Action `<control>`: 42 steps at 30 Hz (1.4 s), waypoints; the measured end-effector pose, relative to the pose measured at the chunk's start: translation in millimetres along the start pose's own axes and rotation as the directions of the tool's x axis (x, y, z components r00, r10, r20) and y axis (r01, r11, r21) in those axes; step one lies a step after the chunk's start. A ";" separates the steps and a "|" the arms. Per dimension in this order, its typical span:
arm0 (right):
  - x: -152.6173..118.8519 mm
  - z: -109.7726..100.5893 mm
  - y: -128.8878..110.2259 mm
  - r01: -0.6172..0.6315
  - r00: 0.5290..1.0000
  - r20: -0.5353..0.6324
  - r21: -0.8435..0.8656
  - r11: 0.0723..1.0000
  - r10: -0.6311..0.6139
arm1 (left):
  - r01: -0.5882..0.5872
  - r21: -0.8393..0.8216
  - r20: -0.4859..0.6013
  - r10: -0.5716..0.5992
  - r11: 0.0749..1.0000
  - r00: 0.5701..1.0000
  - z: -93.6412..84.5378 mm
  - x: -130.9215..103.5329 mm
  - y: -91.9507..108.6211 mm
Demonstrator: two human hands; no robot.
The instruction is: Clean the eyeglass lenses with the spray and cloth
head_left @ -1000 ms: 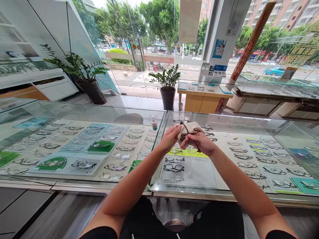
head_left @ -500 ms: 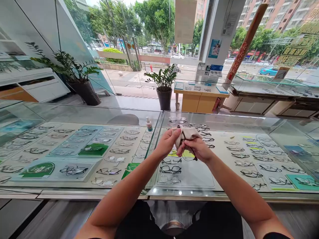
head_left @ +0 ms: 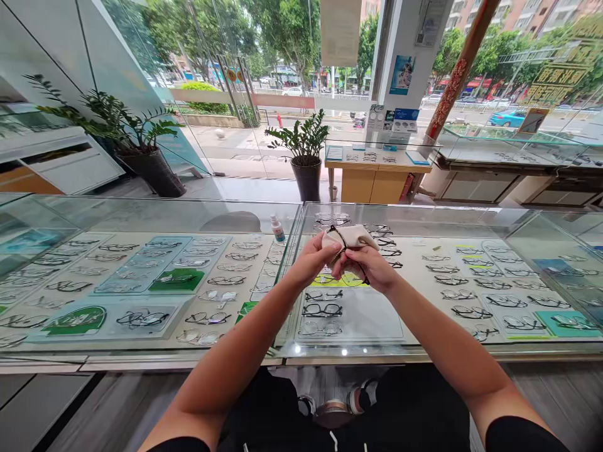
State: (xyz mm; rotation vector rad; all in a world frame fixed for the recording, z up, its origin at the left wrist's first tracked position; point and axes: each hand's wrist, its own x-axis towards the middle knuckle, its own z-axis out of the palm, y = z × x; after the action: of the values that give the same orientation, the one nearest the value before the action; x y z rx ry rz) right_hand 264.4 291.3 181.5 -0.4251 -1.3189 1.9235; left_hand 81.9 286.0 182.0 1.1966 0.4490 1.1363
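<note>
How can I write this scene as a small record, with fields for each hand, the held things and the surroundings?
Left hand: holds the left end of the pale cloth, thumb over it
Right hand: grips cloth and dark-rimmed glasses
Held glasses: rim partly against the cloth, one lens uncovered below
Unclear: exact finger contacts
White bottle: on the glass top of the left showcase, near the seam
Display: rows of eyeglasses inside both showcases
Potted plant: beyond the showcases, ahead

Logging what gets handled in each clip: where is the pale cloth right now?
In the head view, the pale cloth is right of centre, bunched between the left hand and right hand, against the eyeglasses, over the glass display case.
</note>
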 end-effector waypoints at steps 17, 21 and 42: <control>1.6 -2.2 6.6 -0.007 1.000 -0.025 -0.011 1.000 0.007 | -0.011 0.081 -0.013 0.012 0.997 1.000 -2.9 2.1 -2.0; 2.2 -1.6 12.6 -0.032 0.999 -0.016 -0.025 0.999 0.031 | -0.023 0.095 -0.086 0.031 0.995 0.996 -2.0 4.4 -9.5; -2.3 5.2 5.0 -0.023 0.998 -0.065 -0.006 1.000 0.023 | 0.014 0.044 0.013 -0.015 0.999 1.000 0.1 0.7 4.7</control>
State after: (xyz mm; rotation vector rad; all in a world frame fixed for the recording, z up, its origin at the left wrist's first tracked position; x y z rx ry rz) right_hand 260.5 285.3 178.8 -0.5035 -1.2840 1.9090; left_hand 80.2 286.3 186.5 1.2363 0.4738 1.1105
